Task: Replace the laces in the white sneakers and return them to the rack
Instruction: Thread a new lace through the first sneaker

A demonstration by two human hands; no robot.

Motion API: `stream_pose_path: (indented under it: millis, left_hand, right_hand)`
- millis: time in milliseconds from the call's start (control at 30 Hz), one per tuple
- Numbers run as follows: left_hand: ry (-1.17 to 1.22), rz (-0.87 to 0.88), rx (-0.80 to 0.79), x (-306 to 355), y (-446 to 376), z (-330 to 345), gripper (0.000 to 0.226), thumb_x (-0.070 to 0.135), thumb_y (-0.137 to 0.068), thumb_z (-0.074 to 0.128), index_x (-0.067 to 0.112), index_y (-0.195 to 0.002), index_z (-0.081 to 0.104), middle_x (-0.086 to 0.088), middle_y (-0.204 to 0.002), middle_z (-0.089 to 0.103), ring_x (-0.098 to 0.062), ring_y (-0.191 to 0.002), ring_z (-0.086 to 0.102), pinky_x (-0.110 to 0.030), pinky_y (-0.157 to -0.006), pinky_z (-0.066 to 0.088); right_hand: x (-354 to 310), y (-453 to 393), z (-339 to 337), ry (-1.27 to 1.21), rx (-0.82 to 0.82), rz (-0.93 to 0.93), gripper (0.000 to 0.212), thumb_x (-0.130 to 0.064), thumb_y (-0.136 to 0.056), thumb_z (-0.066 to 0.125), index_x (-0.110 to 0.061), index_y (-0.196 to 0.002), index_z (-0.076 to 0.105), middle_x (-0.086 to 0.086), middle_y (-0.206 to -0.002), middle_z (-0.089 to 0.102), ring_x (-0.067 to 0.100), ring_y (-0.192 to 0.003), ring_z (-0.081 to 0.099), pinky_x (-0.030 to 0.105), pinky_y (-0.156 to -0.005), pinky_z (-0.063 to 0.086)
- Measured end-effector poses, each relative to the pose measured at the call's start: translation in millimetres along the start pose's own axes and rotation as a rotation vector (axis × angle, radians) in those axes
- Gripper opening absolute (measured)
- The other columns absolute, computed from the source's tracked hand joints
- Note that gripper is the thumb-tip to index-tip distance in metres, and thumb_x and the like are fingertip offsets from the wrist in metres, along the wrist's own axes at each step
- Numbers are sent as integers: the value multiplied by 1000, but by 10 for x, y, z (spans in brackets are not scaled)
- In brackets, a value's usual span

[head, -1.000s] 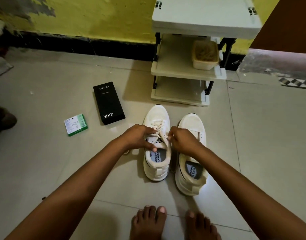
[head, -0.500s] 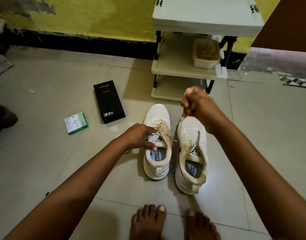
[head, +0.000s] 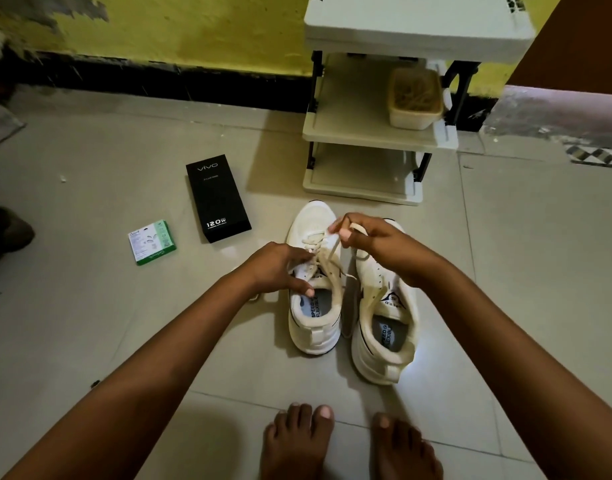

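Cream flat lace (head: 333,252) half-threaded on the left white sneaker (head: 315,282), which sits on the tiled floor (head: 522,271) touching the right sneaker (head: 387,320), toes toward the rack; right hand (head: 373,242) pinches the lace end raised over the toe, left hand (head: 280,268) grips the sneaker's collar, thumb inside. Beyond: cream plastic shoe rack (head: 377,133) holding a rectangular tub (head: 415,98); to the left, a black matte vivo box (head: 217,197) and a small green-white carton (head: 152,241).

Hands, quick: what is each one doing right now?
Left hand: grips the tongue area of the left white sneaker.
Right hand: pinches the cream flat lace.
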State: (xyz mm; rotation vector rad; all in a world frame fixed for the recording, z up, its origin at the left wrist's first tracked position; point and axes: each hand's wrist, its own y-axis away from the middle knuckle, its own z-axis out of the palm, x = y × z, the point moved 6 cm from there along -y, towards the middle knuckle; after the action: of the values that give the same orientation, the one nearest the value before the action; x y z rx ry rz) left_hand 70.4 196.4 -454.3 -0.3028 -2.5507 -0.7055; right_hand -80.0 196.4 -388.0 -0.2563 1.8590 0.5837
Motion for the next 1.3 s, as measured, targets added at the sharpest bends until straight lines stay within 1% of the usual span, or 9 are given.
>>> stream_pose_path:
  millis: [100,300,433,500,600,733,967,1167,1300]
  left_hand:
    - [9,0,-2,18,2,4,76,36,-69,80,19,-136,48,-2,-139,51,-21,-126,47,-26,-98,36]
    - [25,-9,-6,-4,11,-1,77,35,-69,81,18,-137,48,-1,-141,49,-19,-129,45,-25,-101,33]
    - [27,-10,-9,0,17,-2,77,34,-70,80,19,-138,47,-1,-143,46,-20,-130,43,-25,-103,32]
    - [31,-7,-8,0,17,-2,77,34,-70,80,19,-138,46,-1,-143,46,-20,-131,42,-27,-104,32]
    - [46,-9,-2,-21,10,8,77,33,-70,80,19,-137,47,-1,-143,46,-20,-130,43,-29,-105,33]
    - [101,-23,18,-109,-2,28,73,28,-68,82,22,-134,51,-1,-139,50,-19,-127,46,-32,-104,39]
    - [174,2,41,-137,33,16,67,20,-73,79,18,-134,51,0,-137,52,-14,-125,46,-17,-96,30]
    - [602,8,134,-16,103,-198,32,4,-80,70,11,-111,64,-2,-108,66,-12,-99,63,-16,-81,45]
    - [772,95,34,267,152,-283,26,-5,-87,55,8,-110,61,-1,-96,63,-4,-81,60,-16,-76,50]
  right_hand:
    - [133,22,156,-198,-78,117,25,-22,-101,37,-13,-84,53,2,-85,66,8,-79,64,17,-72,51]
    - [382,64,101,123,-135,369,45,-53,-94,39,-14,-85,61,11,-73,70,18,-63,66,27,-66,52]
    - [446,-42,82,460,-30,264,33,-31,-95,52,-14,-70,65,4,-74,66,17,-72,61,27,-69,44]
    - [421,-119,63,672,102,151,13,-21,-89,58,-10,-88,66,8,-89,66,23,-85,60,28,-69,40]
    - [506,-172,116,653,149,177,21,-15,-87,58,-9,-107,62,9,-104,66,26,-96,60,30,-75,44]
    - [596,-227,203,701,101,192,10,-13,-90,53,-7,-93,59,11,-98,63,28,-91,57,30,-67,40]
    - [444,-245,157,-208,135,304,20,-4,-97,42,-12,-80,49,4,-71,54,13,-61,50,20,-58,45]
    - [-52,-252,70,-743,71,227,26,2,-97,33,-9,-93,56,6,-81,59,15,-74,59,25,-70,55]
    - [-153,-245,121,-974,64,235,22,-6,-97,35,-7,-100,58,10,-92,60,19,-85,60,30,-77,55]
